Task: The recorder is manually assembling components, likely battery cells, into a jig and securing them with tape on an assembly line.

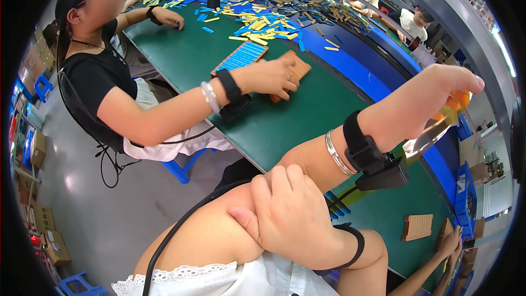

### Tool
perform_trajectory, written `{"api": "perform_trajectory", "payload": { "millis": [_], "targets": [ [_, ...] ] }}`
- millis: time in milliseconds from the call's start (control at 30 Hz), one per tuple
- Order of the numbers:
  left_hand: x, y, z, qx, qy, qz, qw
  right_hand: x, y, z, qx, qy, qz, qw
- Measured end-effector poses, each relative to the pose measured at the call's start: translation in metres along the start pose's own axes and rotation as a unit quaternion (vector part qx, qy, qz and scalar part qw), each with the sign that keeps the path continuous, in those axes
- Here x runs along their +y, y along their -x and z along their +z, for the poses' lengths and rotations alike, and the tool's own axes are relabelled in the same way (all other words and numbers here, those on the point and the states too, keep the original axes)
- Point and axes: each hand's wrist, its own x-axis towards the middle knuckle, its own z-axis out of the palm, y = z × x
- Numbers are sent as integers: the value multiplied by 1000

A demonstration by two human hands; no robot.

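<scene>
My left arm reaches across from the lower left to the upper right, with a silver bangle (338,154) and a black strap (359,141) carrying a small dark device (386,172). At its end my left hand (438,101) is raised over the far right of the bench, thumb stretched out, orange covers (460,98) on the fingertips. Its fingers are partly hidden; nothing clearly held shows. My right hand (296,216), a black band (359,244) at its wrist, grips my left arm near the elbow. Blue strips (338,205) lie partly hidden beneath my left forearm.
On the green bench (268,131), a co-worker's hand (274,77) grasps a wooden block (297,67) beside a wooden tray of blue strips (244,55). Yellow and blue strips (263,24) lie heaped beyond. Another wooden tray (418,227) and a blue bin (466,200) are at right.
</scene>
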Motion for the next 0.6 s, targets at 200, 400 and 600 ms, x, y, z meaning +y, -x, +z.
{"api": "perform_trajectory", "payload": {
  "millis": [200,400,600],
  "targets": [
    [11,2,-1,19,12,26,999,-6,17,-12,9,42,-39,998],
    [38,10,-20,24,-13,6,1000,7,40,-92,-207,-70,-105,970],
    [65,1,-52,-17,135,-84,987,84,64,-143,79,-11,391,917]
  ]
}}
